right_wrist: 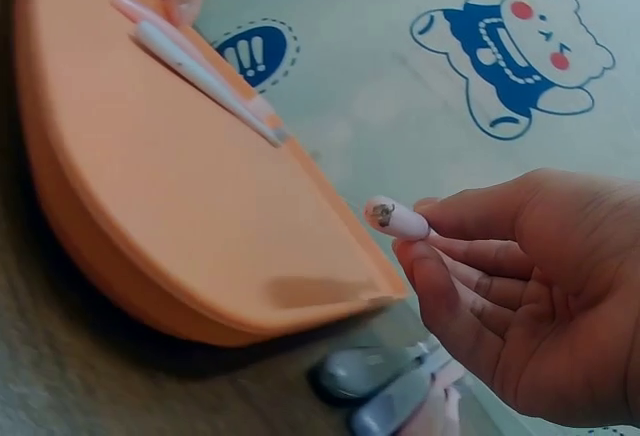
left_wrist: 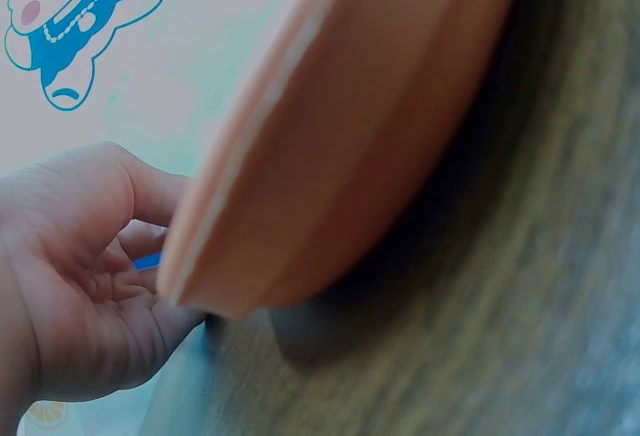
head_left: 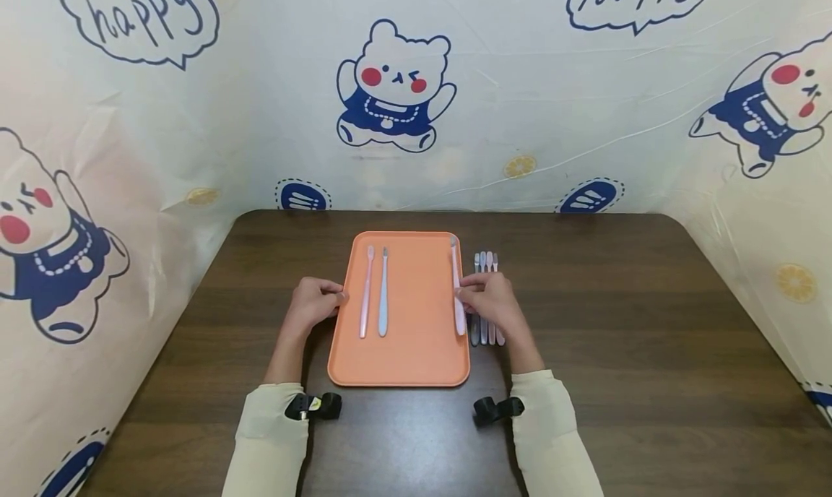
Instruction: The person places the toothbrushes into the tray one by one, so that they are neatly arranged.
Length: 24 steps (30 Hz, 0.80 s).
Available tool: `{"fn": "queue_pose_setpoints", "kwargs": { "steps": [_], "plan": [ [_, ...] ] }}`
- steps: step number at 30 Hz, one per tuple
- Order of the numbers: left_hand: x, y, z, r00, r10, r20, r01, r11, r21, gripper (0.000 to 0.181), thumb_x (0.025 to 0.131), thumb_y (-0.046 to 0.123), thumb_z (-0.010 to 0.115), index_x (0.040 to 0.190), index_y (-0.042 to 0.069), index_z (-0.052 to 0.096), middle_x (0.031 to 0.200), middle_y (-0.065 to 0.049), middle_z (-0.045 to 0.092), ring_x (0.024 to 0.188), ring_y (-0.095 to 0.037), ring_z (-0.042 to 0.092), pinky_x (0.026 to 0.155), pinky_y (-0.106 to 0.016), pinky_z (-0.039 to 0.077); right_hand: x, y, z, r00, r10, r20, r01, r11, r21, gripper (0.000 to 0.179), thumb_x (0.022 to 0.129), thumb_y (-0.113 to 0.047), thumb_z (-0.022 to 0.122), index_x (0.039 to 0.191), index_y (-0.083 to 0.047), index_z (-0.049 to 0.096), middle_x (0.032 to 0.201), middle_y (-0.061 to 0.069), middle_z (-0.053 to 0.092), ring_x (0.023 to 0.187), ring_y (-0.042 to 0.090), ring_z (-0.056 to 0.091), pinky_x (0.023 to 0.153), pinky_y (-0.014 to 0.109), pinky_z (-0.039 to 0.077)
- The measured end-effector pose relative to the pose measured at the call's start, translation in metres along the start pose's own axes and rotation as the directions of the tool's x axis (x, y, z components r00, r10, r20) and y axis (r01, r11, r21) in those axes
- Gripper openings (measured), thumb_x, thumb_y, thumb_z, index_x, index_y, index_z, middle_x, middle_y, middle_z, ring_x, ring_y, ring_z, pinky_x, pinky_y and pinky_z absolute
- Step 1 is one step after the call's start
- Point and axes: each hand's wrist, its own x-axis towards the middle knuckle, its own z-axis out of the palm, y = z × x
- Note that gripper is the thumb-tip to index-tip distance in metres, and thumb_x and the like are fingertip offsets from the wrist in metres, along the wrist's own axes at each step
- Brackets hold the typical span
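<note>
My left hand (head_left: pixel 315 302) pinches the left rim of an orange rectangular tray (head_left: pixel 416 360), thumb and fingers at its edge. My right hand (head_left: pixel 492 297) holds a slim pink-handled utensil (head_left: pixel 459 322) between thumb and fingertips, lengthwise over the tray's right edge. The handle end (right_wrist: pixel 395 218) points toward the camera in the right wrist view, and its far tip is hidden there. On the left half of the tray lie a pink utensil (head_left: pixel 367 295) and a blue utensil (head_left: pixel 383 295), side by side.
Several slim utensils (head_left: pixel 484 331) with grey, blue and pink handles lie in a row right of the tray, partly under my right hand. The brown wooden table (head_left: pixel 650 323) extends to both sides. A bear-printed sheet (head_left: pixel 507 107) stands behind it.
</note>
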Motion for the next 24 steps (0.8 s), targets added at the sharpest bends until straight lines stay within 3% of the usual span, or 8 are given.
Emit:
{"fn": "queue_pose_setpoints", "kwargs": {
  "steps": [10, 15, 24],
  "plan": [
    [0.000, 0.000, 0.001, 1.000, -0.012, -0.001, 0.012, 1.000, 0.010, 0.031, 0.096, 0.014, 0.065, 0.120, -0.005, 0.070, 0.118, -0.024, 0.067, 0.089, -0.020, 0.068, 0.081, -0.033, 0.063, -0.002, -0.006, 0.023, 1.000, -0.016, 0.013, 0.017, 0.999, -0.037, 0.023, 0.092, -0.009, 0.070, 0.111, 0.004, 0.073, 0.099, 0.021, 0.076, 0.068, 0.012, 0.067, 0.061, 0.025, 0.058],
    [-0.001, 0.000, 0.001, 1.000, -0.011, -0.001, 0.011, 1.000, 0.014, 0.031, 0.096, 0.014, 0.065, 0.120, -0.005, 0.070, 0.118, -0.024, 0.067, 0.088, -0.020, 0.068, 0.080, -0.033, 0.063, -0.002, -0.007, 0.036, 1.000, -0.015, 0.026, 0.016, 1.000, -0.010, 0.022, 0.092, -0.009, 0.071, 0.110, 0.004, 0.073, 0.095, 0.019, 0.077, 0.066, 0.013, 0.066, 0.061, 0.025, 0.058],
    [-0.001, -0.002, 0.000, 0.999, 0.047, -0.003, -0.047, 0.999, -0.005, 0.031, 0.094, 0.011, 0.065, 0.116, -0.010, 0.071, 0.110, -0.025, 0.071, 0.080, -0.012, 0.068, 0.074, -0.028, 0.062, 0.000, -0.009, 0.052, 0.998, 0.002, 0.058, -0.002, 1.000, -0.008, 0.024, 0.092, -0.010, 0.073, 0.113, 0.002, 0.074, 0.097, 0.016, 0.078, 0.067, 0.012, 0.068, 0.063, 0.025, 0.059]
  ]
}}
